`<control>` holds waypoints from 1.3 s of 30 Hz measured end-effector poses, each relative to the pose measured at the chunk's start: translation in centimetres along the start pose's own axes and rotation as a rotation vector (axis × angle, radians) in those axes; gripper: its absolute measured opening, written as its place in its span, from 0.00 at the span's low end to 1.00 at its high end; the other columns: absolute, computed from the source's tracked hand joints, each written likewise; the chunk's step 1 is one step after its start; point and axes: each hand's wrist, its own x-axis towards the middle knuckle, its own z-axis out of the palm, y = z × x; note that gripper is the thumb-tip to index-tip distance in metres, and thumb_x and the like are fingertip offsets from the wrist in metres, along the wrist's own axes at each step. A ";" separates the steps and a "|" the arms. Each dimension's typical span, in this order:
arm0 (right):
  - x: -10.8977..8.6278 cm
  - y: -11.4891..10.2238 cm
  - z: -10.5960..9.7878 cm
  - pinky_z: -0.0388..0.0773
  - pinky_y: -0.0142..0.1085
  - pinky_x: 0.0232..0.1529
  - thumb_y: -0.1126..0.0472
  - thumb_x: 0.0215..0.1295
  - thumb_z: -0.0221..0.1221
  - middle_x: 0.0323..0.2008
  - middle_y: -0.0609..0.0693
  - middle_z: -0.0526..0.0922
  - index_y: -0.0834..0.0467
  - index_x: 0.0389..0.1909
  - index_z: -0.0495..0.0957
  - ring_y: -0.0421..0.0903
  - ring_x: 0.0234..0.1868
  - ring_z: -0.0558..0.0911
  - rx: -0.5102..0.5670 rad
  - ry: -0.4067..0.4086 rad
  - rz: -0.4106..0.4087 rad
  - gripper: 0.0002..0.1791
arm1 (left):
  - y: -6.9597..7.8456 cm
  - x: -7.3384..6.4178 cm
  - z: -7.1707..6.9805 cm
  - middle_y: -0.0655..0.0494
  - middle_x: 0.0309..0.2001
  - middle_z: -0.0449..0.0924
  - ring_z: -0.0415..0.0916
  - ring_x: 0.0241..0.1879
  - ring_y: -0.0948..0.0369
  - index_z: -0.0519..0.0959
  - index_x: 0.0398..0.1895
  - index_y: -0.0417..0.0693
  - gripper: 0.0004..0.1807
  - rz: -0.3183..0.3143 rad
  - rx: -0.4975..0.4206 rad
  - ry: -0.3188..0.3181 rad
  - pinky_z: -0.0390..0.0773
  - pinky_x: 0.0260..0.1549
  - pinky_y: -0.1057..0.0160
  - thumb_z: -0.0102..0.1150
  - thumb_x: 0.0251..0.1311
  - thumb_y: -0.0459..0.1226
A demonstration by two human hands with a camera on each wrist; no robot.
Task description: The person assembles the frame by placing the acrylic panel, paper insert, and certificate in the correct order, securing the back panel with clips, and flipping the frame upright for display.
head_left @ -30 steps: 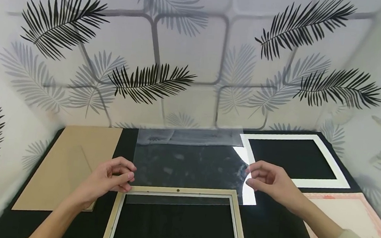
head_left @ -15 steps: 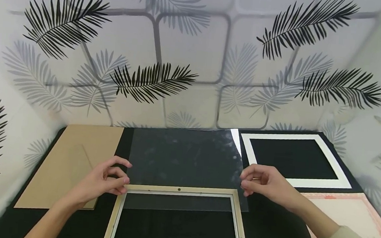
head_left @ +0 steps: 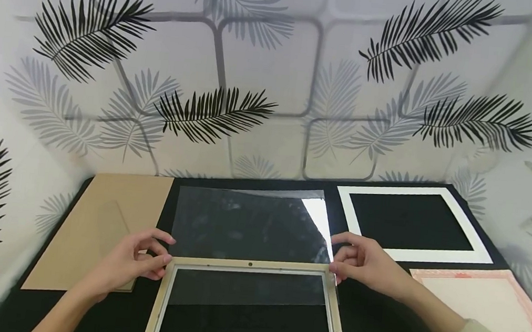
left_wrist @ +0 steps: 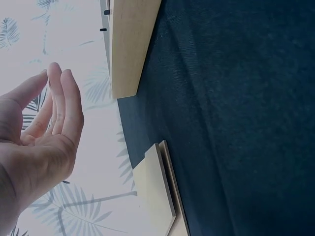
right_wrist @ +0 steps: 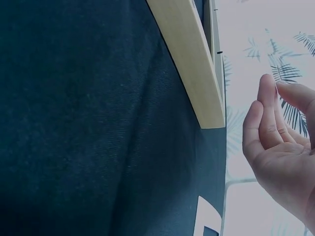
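A clear plastic sheet [head_left: 241, 227], with whitish glare near its right edge, hangs over the far part of a pale wooden picture frame [head_left: 250, 264]. My left hand [head_left: 136, 260] pinches the sheet's left edge just off the frame's far left corner. At the opposite edge, my right hand [head_left: 371, 265] pinches the sheet between thumb and fingers near the far right corner. Both wrist views show the hands, left [left_wrist: 44, 128] and right [right_wrist: 280, 137], raised above the table beside the frame's side; the sheet itself is hardly visible there.
Brown backing boards [head_left: 99, 225] lie at the left on the black tablecloth [head_left: 381, 318]. A white mat border [head_left: 434, 256] lies at the back right, with a pink-edged paper sheet [head_left: 481, 306] in front of it. A leaf-patterned curtain [head_left: 274, 72] hangs behind.
The clear sheet has come nearer to me and further over the frame, shifting slightly left. Both hands have moved left and a little down with it.
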 end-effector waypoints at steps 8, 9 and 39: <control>-0.6 0.3 0.5 0.85 0.44 0.41 0.74 0.71 0.59 0.36 0.68 0.84 0.75 0.60 0.65 0.53 0.31 0.85 -0.031 -0.022 -0.015 0.22 | 0.2 -0.5 0.4 0.31 0.38 0.78 0.84 0.29 0.47 0.67 0.64 0.29 0.25 0.017 -0.013 0.001 0.86 0.34 0.53 0.62 0.69 0.28; -0.7 0.3 0.6 0.85 0.43 0.40 0.73 0.71 0.60 0.35 0.66 0.84 0.75 0.59 0.66 0.53 0.31 0.85 -0.044 -0.019 -0.013 0.21 | 0.2 -0.6 0.4 0.31 0.38 0.78 0.84 0.28 0.47 0.66 0.65 0.28 0.25 0.020 -0.011 0.002 0.86 0.34 0.53 0.62 0.69 0.28; -4.2 0.4 3.2 0.85 0.42 0.39 0.71 0.70 0.62 0.32 0.59 0.86 0.74 0.67 0.60 0.54 0.28 0.85 -0.033 -0.015 0.062 0.31 | -1.4 -3.6 1.2 0.36 0.39 0.79 0.83 0.30 0.48 0.69 0.58 0.29 0.19 -0.082 -0.074 -0.117 0.86 0.31 0.52 0.61 0.70 0.30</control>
